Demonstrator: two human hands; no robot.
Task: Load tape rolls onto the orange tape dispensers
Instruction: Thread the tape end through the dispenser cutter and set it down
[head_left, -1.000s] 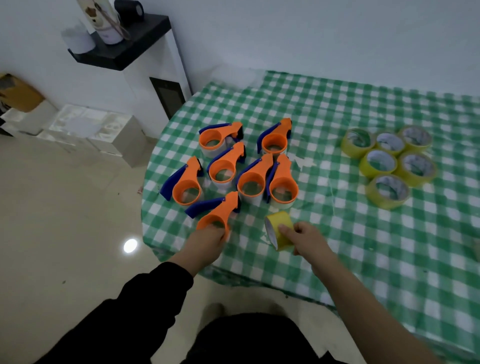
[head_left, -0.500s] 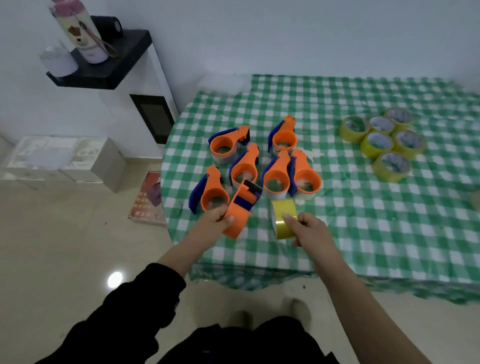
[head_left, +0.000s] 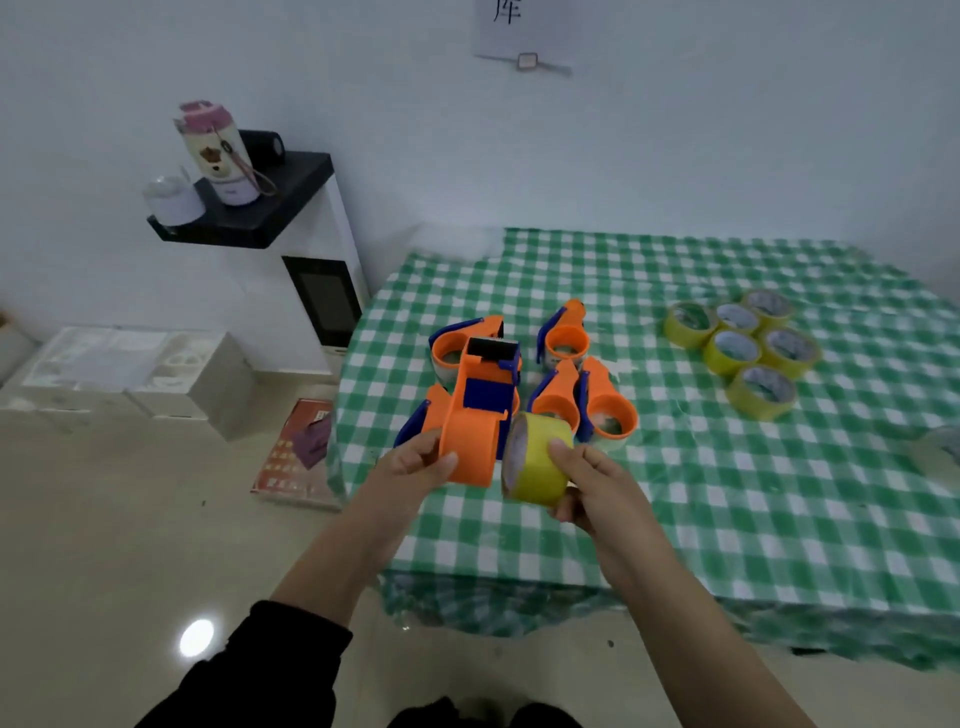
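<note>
My left hand (head_left: 415, 465) grips an orange and blue tape dispenser (head_left: 478, 415), lifted off the table with its cutter end pointing away from me. My right hand (head_left: 592, 483) holds a yellow tape roll (head_left: 535, 465) on edge, right beside the dispenser's round hub and touching or nearly touching it. Behind them several more orange dispensers (head_left: 605, 400) lie on the green checked tablecloth (head_left: 727, 493), partly hidden by the held one. A cluster of several yellow tape rolls (head_left: 743, 348) lies flat at the right.
A white cabinet with a black top (head_left: 260, 218) stands left of the table, carrying a pink-lidded bottle (head_left: 218, 150). White boxes (head_left: 130, 374) and a red booklet (head_left: 301, 452) lie on the floor. Another roll (head_left: 940, 457) shows at the right edge.
My left hand has lifted the dispenser off the table and turned it upright. My right hand has brought the yellow roll up against its side. The camera has tilted up.
</note>
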